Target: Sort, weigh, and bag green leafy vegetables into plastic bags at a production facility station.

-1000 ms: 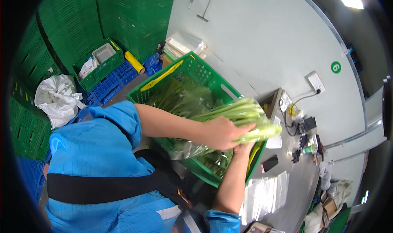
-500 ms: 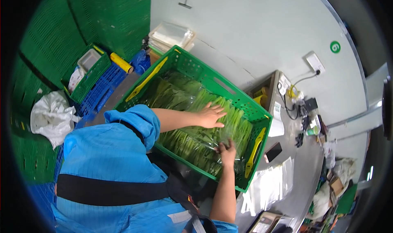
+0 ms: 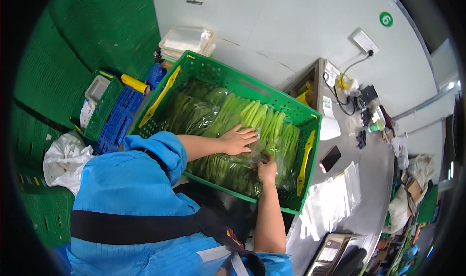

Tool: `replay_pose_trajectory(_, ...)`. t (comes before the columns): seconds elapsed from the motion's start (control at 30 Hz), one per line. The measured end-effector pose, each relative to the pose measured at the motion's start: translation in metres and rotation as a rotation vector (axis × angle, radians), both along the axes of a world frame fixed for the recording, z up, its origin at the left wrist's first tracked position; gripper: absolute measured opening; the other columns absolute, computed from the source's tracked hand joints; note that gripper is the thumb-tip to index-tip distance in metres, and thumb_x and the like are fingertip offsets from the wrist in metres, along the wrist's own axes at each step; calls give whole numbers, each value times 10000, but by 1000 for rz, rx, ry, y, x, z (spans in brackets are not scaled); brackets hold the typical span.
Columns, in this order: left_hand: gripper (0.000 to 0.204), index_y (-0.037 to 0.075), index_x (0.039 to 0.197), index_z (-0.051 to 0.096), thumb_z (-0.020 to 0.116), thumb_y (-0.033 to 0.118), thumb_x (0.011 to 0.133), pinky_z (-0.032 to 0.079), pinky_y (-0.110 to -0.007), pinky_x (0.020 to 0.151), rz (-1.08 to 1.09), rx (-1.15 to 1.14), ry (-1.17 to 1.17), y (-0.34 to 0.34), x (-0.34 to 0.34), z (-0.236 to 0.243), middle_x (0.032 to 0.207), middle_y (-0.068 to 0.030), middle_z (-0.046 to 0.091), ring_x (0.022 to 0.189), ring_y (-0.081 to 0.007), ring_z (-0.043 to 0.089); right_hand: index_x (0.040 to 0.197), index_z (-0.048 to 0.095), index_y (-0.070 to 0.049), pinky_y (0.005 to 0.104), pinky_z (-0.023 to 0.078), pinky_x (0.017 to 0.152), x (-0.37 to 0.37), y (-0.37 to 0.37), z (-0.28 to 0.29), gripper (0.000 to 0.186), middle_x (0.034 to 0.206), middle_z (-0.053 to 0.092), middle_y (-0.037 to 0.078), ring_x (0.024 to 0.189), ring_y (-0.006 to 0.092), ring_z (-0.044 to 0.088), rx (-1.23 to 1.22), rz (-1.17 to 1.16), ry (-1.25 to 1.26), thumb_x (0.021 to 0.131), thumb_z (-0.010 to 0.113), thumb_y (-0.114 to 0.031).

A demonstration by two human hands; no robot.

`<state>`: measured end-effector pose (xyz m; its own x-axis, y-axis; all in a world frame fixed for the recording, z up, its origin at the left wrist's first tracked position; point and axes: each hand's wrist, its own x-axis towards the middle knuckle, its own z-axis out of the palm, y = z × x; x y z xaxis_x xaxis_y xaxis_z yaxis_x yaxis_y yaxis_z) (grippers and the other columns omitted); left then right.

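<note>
A green plastic crate (image 3: 262,87) with yellow handles holds several clear bags of leafy green vegetables (image 3: 213,113), leaves toward the left and pale stems toward the right. My left hand (image 3: 239,140) lies palm down on the bags near the middle, its fingers stretched out to the right. Close beside it, nearer me, my right hand (image 3: 266,171) is closed at the fingertips on the edge of one bag. The bagged greens under both palms are partly hidden.
Right of the crate, the metal table (image 3: 361,169) bears a phone (image 3: 330,159), clear plastic bags (image 3: 330,200) and a weighing scale (image 3: 327,254). Clear-lidded tubs (image 3: 187,40) stand behind the crate. At left are a smaller green crate (image 3: 104,112) and a white sack (image 3: 68,159).
The view has shifted, bringing more of the scale into sight. My left hand has slid slightly left and nearer me over the bags. My right hand keeps its pinch on the bag edge.
</note>
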<state>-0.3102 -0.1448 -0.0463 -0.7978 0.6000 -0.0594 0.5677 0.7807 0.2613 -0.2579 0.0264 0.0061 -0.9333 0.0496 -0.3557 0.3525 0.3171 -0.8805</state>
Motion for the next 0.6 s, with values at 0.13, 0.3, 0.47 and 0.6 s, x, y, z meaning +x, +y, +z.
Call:
replay_pose_trajectory(0.13, 399, 105, 1165, 476, 423, 355, 859, 255, -436, 983, 4, 170, 50, 0, -9, 19, 1241, -78, 440, 1166, -225, 382, 1138, 433, 27, 240, 465, 644, 41, 24, 39, 356, 866, 619, 116, 716, 121, 593, 41, 15, 121, 788, 495, 20)
replay_pose_trajectory(0.3, 240, 62, 955, 595, 488, 226, 816, 377, -414, 815, 57, 320, 463, 34, -73, 27, 1033, -134, 573, 944, -289, 525, 1066, 506, -28, 264, 463, 704, 110, 64, 78, 267, 809, 623, 85, 773, 140, 599, -2, -361, 359, 801, 529, -32)
replay_pose_trajectory(0.47, 315, 66, 1104, 535, 395, 197, 854, 283, -457, 952, 99, -130, 416, 26, -105, -67, 1294, -89, 402, 1224, -257, 326, 1083, 492, -18, 255, 460, 668, 187, 130, 47, 286, 798, 617, 88, 729, 141, 597, -5, -586, 384, 801, 535, -32)
replay_pose_trajectory(0.6, 398, 66, 1192, 479, 366, 293, 886, 307, -373, 958, 158, -150, 335, -3, -149, -92, 1252, -104, 451, 1182, -271, 381, 1107, 476, -12, 257, 458, 696, 310, 189, 21, 315, 850, 614, 94, 786, 146, 587, 72, -942, 277, 812, 548, -97)
